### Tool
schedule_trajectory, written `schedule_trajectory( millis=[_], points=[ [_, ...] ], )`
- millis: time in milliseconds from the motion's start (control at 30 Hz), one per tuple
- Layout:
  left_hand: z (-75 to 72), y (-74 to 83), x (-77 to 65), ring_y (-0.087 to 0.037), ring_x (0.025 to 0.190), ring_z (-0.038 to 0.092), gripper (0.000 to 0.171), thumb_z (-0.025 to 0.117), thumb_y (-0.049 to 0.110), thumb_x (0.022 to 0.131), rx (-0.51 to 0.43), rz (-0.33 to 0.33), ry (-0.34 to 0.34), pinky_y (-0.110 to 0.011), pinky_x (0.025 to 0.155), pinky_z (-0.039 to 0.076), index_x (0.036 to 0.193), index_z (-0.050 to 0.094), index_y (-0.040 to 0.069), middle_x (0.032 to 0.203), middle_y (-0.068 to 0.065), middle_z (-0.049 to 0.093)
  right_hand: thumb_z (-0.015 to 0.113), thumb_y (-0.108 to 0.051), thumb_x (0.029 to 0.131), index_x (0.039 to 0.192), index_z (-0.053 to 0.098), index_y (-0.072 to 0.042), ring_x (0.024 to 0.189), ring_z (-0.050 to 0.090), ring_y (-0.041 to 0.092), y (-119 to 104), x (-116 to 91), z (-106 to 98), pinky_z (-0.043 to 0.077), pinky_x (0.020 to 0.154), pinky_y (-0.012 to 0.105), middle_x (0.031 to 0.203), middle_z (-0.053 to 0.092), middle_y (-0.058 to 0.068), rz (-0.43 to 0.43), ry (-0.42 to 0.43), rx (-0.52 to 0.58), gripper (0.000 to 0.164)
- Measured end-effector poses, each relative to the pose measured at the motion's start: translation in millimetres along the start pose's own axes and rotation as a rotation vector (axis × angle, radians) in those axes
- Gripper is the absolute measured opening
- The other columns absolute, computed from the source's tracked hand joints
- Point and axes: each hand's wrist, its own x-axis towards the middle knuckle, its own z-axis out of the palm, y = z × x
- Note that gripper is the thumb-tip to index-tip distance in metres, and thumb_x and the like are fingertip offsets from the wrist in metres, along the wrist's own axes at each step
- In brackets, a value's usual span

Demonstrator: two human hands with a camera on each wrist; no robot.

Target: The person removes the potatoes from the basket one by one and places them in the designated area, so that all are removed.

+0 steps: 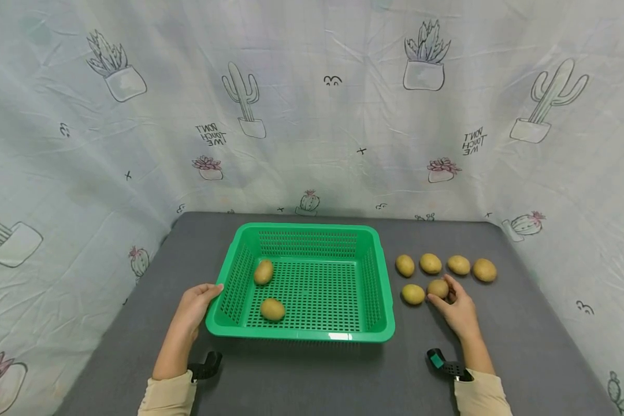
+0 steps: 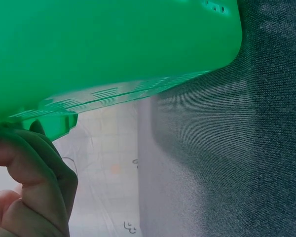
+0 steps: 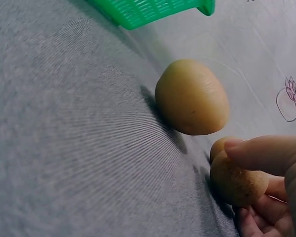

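A green plastic basket (image 1: 301,335) stands on the grey table, with two potatoes (image 1: 273,309) lying apart on the left side of its floor. My left hand (image 1: 193,306) grips the basket's left rim, and the left wrist view shows its curled fingers (image 2: 44,173) at the rim. On the right, my right hand (image 1: 459,309) pinches a brownish potato (image 3: 239,180) between thumb and fingers, at table level. Just left of that one lies a yellow potato (image 1: 413,294), seen large in the right wrist view. Behind them several more potatoes (image 1: 430,263) form a row.
The grey cloth-covered table (image 1: 312,381) extends around the basket. A hanging sheet (image 1: 312,115) printed with cacti and succulents encloses the back and sides. Black wrist cameras (image 1: 205,366) sit on both wrists, close above the table.
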Motion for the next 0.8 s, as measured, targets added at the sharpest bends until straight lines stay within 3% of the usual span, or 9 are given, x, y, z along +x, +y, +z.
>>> schedule_trajectory(
  millis=[100, 200, 233, 433, 567, 800],
  points=[
    [0.0, -0.6, -0.1, -0.009, 0.06, 0.056, 0.043, 0.048, 0.03, 0.1, -0.004, -0.001, 0.004, -0.029, 0.06, 0.048, 0.116, 0.055, -0.01, 0.073, 0.001, 0.06, 0.066, -0.017, 0.09, 0.145, 0.029, 0.006, 0.119, 0.046, 0.013, -1, 1, 1, 0.029, 0.084, -0.001, 0.141, 0.039, 0.03, -0.024, 0.03, 0.095, 0.07],
    [0.1, -1.1, -0.3, -0.009, 0.06, 0.055, 0.043, 0.048, 0.03, 0.1, 0.001, 0.003, 0.009, -0.029, 0.06, 0.048, 0.115, 0.056, -0.01, 0.073, 0.001, 0.06, 0.066, -0.013, 0.091, 0.144, 0.031, 0.007, 0.108, 0.04, -0.009, -2, 2, 3, 0.029, 0.088, -0.002, 0.139, 0.042, 0.028, -0.031, 0.062, 0.167, 0.067],
    [0.3, -1.2, -0.2, -0.009, 0.061, 0.055, 0.043, 0.048, 0.03, 0.1, 0.007, 0.004, 0.011, -0.029, 0.061, 0.047, 0.116, 0.056, -0.01, 0.073, 0.001, 0.06, 0.065, -0.011, 0.09, 0.144, 0.032, 0.007, 0.105, 0.038, -0.013, -1, 2, 3, 0.029, 0.088, -0.001, 0.136, 0.047, 0.021, -0.033, 0.076, 0.197, 0.066],
    [1.2, -1.5, 1.1, -0.009, 0.063, 0.055, 0.043, 0.049, 0.03, 0.1, 0.013, 0.014, 0.01, -0.029, 0.062, 0.047, 0.116, 0.056, -0.009, 0.075, 0.001, 0.059, 0.065, 0.003, 0.086, 0.136, 0.041, 0.012, 0.101, 0.051, -0.006, 1, 3, 4, 0.038, 0.086, 0.003, 0.11, 0.054, -0.017, -0.062, 0.211, 0.353, 0.056],
    [0.9, -1.3, 1.0, -0.008, 0.062, 0.055, 0.043, 0.049, 0.03, 0.1, -0.003, 0.012, 0.009, -0.029, 0.061, 0.048, 0.116, 0.056, -0.009, 0.073, 0.002, 0.059, 0.064, 0.008, 0.085, 0.133, 0.045, 0.012, 0.1, 0.056, -0.001, -4, 1, 4, 0.04, 0.085, 0.006, 0.108, 0.059, -0.012, -0.066, 0.285, 0.434, 0.052],
    [-1.1, -1.6, 0.2, -0.009, 0.06, 0.056, 0.044, 0.049, 0.029, 0.1, -0.008, 0.009, -0.011, -0.029, 0.06, 0.048, 0.118, 0.055, -0.01, 0.073, 0.001, 0.061, 0.057, 0.018, 0.084, 0.131, 0.042, 0.016, 0.103, 0.059, 0.01, -31, -1, -5, 0.044, 0.087, 0.011, 0.11, 0.063, 0.0, -0.113, 0.299, 0.733, 0.049]
  ],
)
